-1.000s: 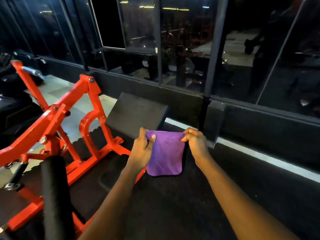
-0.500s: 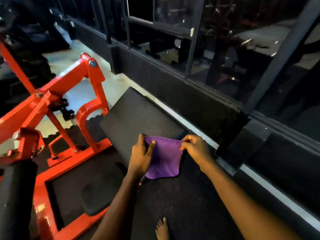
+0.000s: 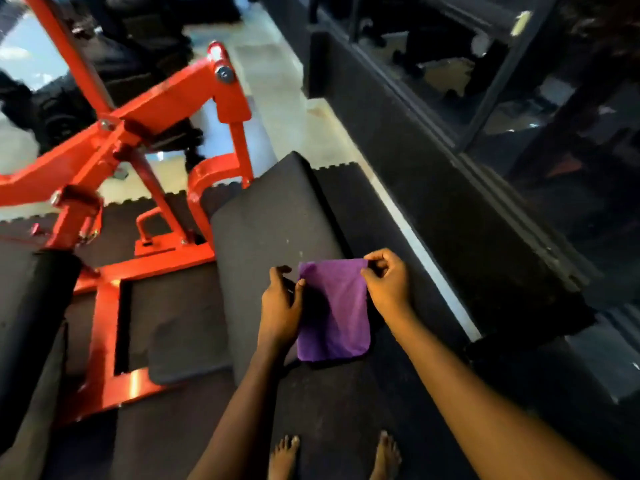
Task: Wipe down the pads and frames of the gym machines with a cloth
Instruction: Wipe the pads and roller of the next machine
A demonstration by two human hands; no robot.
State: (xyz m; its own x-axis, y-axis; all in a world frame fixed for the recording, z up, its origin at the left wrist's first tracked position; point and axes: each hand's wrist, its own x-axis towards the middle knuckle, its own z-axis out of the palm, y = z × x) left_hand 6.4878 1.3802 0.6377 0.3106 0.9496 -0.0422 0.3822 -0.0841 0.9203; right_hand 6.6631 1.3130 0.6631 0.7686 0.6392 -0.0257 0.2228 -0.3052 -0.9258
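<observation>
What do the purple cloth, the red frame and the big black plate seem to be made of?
Purple cloth: thin soft fabric, matte; it hangs limp and creases.
Red frame: probably painted steel, glossy; bolts and highlights show.
Black plate: matte, finely grained, perhaps rubber-covered; uncertain.

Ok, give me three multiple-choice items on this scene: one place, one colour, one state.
1. Where is the red frame from the cloth? A) left B) right C) directly below
2. The cloth's colour? A) white B) purple C) green
3. The cloth is A) balled up B) draped over the frame C) held up, hanging flat
Key: A, the frame fills the view's left; B, plainly purple; C, left hand and right hand each pinch its top.
</observation>
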